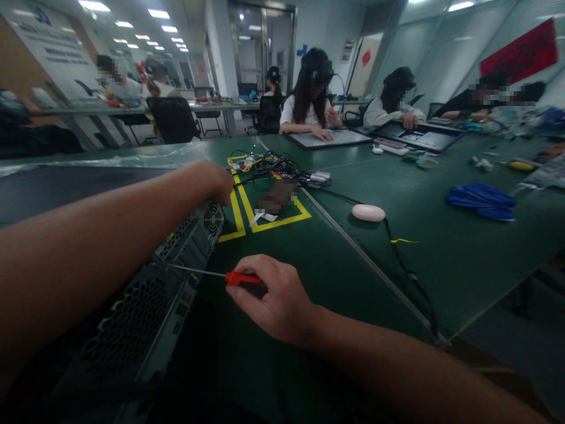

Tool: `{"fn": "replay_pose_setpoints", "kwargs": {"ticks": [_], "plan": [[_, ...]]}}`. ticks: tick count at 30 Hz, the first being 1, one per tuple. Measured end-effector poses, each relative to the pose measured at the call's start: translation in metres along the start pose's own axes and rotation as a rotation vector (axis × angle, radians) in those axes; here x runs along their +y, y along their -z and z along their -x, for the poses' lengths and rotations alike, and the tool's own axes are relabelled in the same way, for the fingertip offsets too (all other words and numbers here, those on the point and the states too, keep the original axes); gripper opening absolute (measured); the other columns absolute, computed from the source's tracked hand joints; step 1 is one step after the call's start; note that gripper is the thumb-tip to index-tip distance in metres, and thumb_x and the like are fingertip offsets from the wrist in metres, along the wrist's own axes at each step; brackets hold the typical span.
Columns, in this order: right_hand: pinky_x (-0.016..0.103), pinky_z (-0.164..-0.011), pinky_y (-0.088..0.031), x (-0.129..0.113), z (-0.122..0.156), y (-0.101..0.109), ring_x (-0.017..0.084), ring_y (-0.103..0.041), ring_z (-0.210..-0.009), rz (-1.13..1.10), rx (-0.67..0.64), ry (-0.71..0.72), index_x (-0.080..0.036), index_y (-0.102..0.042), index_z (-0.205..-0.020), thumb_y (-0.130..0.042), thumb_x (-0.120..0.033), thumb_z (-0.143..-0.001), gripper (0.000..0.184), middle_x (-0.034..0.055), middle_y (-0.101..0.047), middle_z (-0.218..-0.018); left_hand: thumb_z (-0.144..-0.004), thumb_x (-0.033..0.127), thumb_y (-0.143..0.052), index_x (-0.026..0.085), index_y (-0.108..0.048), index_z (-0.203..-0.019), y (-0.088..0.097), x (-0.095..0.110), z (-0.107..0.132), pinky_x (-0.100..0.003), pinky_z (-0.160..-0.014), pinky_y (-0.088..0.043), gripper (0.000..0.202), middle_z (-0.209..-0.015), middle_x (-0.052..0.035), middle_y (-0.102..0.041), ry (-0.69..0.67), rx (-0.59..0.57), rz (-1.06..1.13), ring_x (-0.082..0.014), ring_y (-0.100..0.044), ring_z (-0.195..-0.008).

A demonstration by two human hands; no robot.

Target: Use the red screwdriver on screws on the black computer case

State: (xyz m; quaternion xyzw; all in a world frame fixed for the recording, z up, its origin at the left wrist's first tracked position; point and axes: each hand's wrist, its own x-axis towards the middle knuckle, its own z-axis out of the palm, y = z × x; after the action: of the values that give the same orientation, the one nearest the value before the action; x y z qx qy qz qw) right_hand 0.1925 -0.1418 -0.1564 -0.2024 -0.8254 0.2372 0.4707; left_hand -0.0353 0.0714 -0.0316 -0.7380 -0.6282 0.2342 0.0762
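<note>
A desktop computer case [174,300] lies at the left, its back panel with vents, ports and a fan grille facing right. My right hand [276,291] is closed around the red-orange handle of a screwdriver [242,279]. The thin metal shaft points left and its tip reaches the back panel around the middle, though the exact contact is too dim to make out. My left arm stretches over the case, and my left hand [217,181] is at the far end, just above the fan grille. Its fingers are turned away and hidden.
Beyond the case lie a tangle of cables [273,165] and a dark, blurred object [278,197] inside yellow tape marks. A pale oval device [368,213] on a black cord and a blue bundle [481,200] are to the right. People work with flat panels [331,139] across the green table [353,277].
</note>
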Motion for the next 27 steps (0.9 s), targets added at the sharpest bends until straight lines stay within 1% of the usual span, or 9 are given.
{"fn": "replay_pose_setpoints", "kwargs": {"ticks": [3,5,11,13,16,19,22,24,27], "plan": [[0.036,-0.093,-0.072,0.0004,0.001,0.0,0.022,-0.085,-0.094,0.009,-0.027,-0.046,-0.024,-0.082,-0.128,-0.083,-0.039,-0.124,0.015,0.007,-0.093,-0.116,-0.085,0.04,-0.097,0.022,-0.104,-0.137,0.0024,0.0026,0.0019,-0.053,-0.116,-0.069,0.056,-0.126,-0.0239,-0.099,0.003,0.014,-0.01,-0.0515,-0.09,-0.13],[0.036,-0.093,-0.072,0.0003,0.0016,0.0001,0.022,-0.085,-0.094,0.01,-0.041,-0.072,-0.025,-0.082,-0.128,-0.084,-0.039,-0.123,0.015,0.0066,-0.093,-0.116,-0.086,0.04,-0.096,0.023,-0.104,-0.137,0.0045,0.0044,0.004,-0.053,-0.115,-0.07,0.054,-0.125,-0.0226,-0.099,-0.003,0.013,-0.037,-0.0508,-0.09,-0.129],[0.037,-0.093,-0.073,0.0004,0.0025,0.0,0.023,-0.085,-0.094,0.004,-0.031,-0.061,-0.024,-0.083,-0.131,-0.083,-0.04,-0.123,0.018,0.0069,-0.092,-0.115,-0.093,0.039,-0.09,0.022,-0.1,-0.15,0.0083,0.0067,0.0092,-0.053,-0.118,-0.068,0.061,-0.131,-0.0238,-0.098,0.018,-0.039,-0.066,-0.0505,-0.088,-0.136],[0.038,-0.094,-0.073,0.0005,0.0027,-0.0004,0.023,-0.085,-0.095,0.006,-0.037,-0.076,-0.024,-0.083,-0.133,-0.084,-0.04,-0.122,0.019,0.0069,-0.092,-0.116,-0.092,0.04,-0.09,0.025,-0.101,-0.149,0.0071,0.0057,0.008,-0.051,-0.117,-0.068,0.059,-0.131,-0.0221,-0.098,0.009,-0.034,-0.044,-0.0502,-0.086,-0.139],[0.039,-0.095,-0.074,0.0001,0.0026,-0.0009,0.024,-0.087,-0.098,0.002,-0.038,-0.082,-0.024,-0.084,-0.133,-0.084,-0.04,-0.122,0.019,0.0073,-0.092,-0.117,-0.092,0.04,-0.09,0.027,-0.104,-0.142,0.0047,0.004,0.0048,-0.05,-0.115,-0.068,0.053,-0.128,-0.021,-0.099,-0.006,-0.023,-0.034,-0.05,-0.086,-0.14],[0.038,-0.094,-0.074,0.0002,0.0024,-0.0015,0.024,-0.087,-0.097,-0.007,-0.021,-0.064,-0.023,-0.084,-0.131,-0.084,-0.039,-0.122,0.018,0.0078,-0.093,-0.117,-0.092,0.039,-0.091,0.025,-0.104,-0.138,0.0042,0.0036,0.0036,-0.05,-0.115,-0.069,0.05,-0.12,-0.0206,-0.099,-0.008,-0.028,-0.041,-0.0489,-0.087,-0.135],[0.038,-0.093,-0.074,0.0012,0.0034,-0.0021,0.023,-0.085,-0.094,0.003,-0.014,-0.057,-0.023,-0.084,-0.132,-0.085,-0.036,-0.119,0.018,0.0079,-0.093,-0.116,-0.089,0.038,-0.094,0.023,-0.105,-0.135,0.005,0.0038,0.0046,-0.051,-0.115,-0.07,0.05,-0.116,-0.0217,-0.099,-0.026,-0.015,-0.023,-0.0493,-0.088,-0.131],[0.038,-0.092,-0.073,0.0018,0.0042,-0.0019,0.023,-0.084,-0.092,0.018,-0.024,-0.068,-0.024,-0.085,-0.133,-0.086,-0.036,-0.117,0.02,0.0074,-0.092,-0.114,-0.087,0.039,-0.096,0.023,-0.106,-0.132,0.0049,0.0035,0.005,-0.051,-0.112,-0.071,0.049,-0.114,-0.0224,-0.099,-0.018,-0.001,-0.023,-0.05,-0.09,-0.126],[0.037,-0.091,-0.072,0.001,0.0041,-0.0004,0.023,-0.082,-0.09,0.031,-0.046,-0.086,-0.023,-0.086,-0.131,-0.085,-0.038,-0.119,0.019,0.0072,-0.092,-0.111,-0.087,0.043,-0.095,0.025,-0.106,-0.132,0.0044,0.003,0.0044,-0.05,-0.106,-0.072,0.049,-0.104,-0.0199,-0.097,-0.003,0.006,-0.048,-0.0485,-0.091,-0.117]]}}
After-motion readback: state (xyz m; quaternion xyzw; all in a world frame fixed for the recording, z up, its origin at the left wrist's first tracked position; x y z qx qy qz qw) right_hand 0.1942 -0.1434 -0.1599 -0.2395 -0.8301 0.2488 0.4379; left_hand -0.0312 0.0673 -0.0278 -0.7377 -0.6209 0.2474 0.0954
